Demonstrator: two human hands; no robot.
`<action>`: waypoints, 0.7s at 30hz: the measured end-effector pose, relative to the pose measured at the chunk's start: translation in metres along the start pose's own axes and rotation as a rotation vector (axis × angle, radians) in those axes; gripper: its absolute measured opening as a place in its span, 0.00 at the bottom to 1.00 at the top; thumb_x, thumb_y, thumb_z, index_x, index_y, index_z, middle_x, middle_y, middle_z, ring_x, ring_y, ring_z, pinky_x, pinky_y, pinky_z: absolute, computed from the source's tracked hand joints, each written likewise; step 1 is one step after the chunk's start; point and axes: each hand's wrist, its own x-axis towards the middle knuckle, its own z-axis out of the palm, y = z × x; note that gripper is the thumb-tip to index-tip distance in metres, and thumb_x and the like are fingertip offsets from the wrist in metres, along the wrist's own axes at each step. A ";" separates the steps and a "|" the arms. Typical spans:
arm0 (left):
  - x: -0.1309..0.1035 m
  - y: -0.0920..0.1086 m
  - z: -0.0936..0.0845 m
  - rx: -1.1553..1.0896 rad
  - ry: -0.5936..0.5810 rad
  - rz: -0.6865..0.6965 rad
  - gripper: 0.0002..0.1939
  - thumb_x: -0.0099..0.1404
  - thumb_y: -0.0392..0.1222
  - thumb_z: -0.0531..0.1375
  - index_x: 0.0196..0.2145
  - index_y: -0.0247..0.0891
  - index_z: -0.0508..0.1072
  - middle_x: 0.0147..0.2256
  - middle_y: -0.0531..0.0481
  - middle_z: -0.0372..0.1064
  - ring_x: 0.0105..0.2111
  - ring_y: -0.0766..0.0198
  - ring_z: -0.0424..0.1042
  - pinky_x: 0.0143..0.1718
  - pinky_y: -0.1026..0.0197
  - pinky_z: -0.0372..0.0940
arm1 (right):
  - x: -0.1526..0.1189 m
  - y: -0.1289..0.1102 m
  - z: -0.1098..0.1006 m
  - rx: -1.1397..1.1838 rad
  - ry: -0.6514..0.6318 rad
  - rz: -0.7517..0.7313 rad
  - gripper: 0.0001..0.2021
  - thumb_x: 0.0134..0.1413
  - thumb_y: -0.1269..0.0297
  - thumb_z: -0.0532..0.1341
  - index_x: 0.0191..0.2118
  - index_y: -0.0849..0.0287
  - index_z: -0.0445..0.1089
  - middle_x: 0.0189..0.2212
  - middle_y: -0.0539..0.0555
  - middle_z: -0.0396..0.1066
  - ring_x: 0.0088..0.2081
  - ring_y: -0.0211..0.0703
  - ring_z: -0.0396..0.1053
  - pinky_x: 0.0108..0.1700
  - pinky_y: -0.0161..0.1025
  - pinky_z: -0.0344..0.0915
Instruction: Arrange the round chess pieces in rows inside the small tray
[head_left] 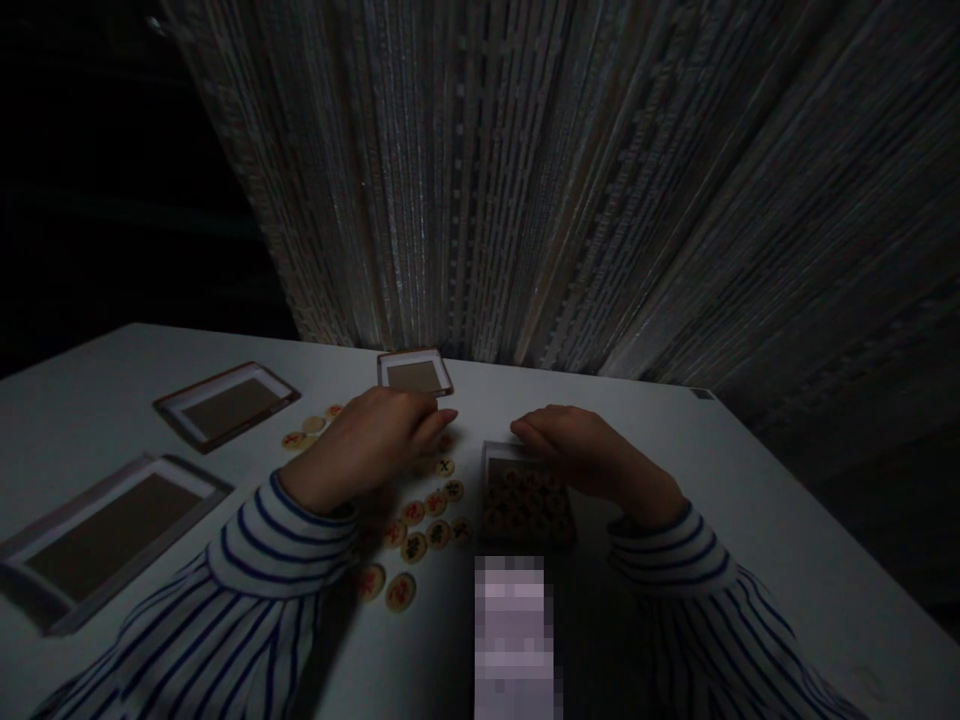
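My left hand is held low over a scatter of round wooden xiangqi pieces marked with red and dark characters. Its thumb points right and the other fingers curl down out of sight; anything inside them is hidden. My right hand hovers at the right rim of a small shallow box. The fingers of that hand are pressed together and bent, and I cannot see what they hold, if anything. Inside the box lie several xiangqi pieces, set close together in shadow.
To the left stand two shallow trays, a near one and a farther one. Another tray sits at the back of the white table. A string curtain hangs behind the table. The room is dim.
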 end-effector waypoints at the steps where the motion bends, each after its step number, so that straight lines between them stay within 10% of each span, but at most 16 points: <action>1: 0.000 -0.002 -0.002 -0.008 0.007 -0.016 0.23 0.68 0.52 0.44 0.31 0.38 0.74 0.29 0.47 0.74 0.29 0.60 0.71 0.29 0.62 0.58 | 0.000 -0.001 -0.001 -0.004 0.002 0.016 0.19 0.64 0.63 0.43 0.35 0.61 0.69 0.31 0.56 0.72 0.34 0.42 0.67 0.36 0.38 0.58; 9: -0.003 -0.016 -0.014 -0.002 0.027 -0.071 0.23 0.67 0.51 0.43 0.33 0.38 0.73 0.30 0.47 0.74 0.29 0.61 0.71 0.27 0.63 0.58 | -0.003 -0.003 0.001 0.083 0.180 0.057 0.20 0.60 0.68 0.45 0.54 0.67 0.64 0.45 0.62 0.71 0.46 0.46 0.68 0.47 0.43 0.62; 21: -0.011 -0.024 -0.028 -0.094 0.063 -0.037 0.18 0.64 0.47 0.47 0.39 0.39 0.73 0.35 0.48 0.75 0.35 0.58 0.73 0.33 0.62 0.62 | -0.008 -0.011 -0.014 0.017 0.282 0.043 0.17 0.62 0.67 0.46 0.47 0.65 0.69 0.41 0.61 0.74 0.42 0.48 0.70 0.44 0.45 0.65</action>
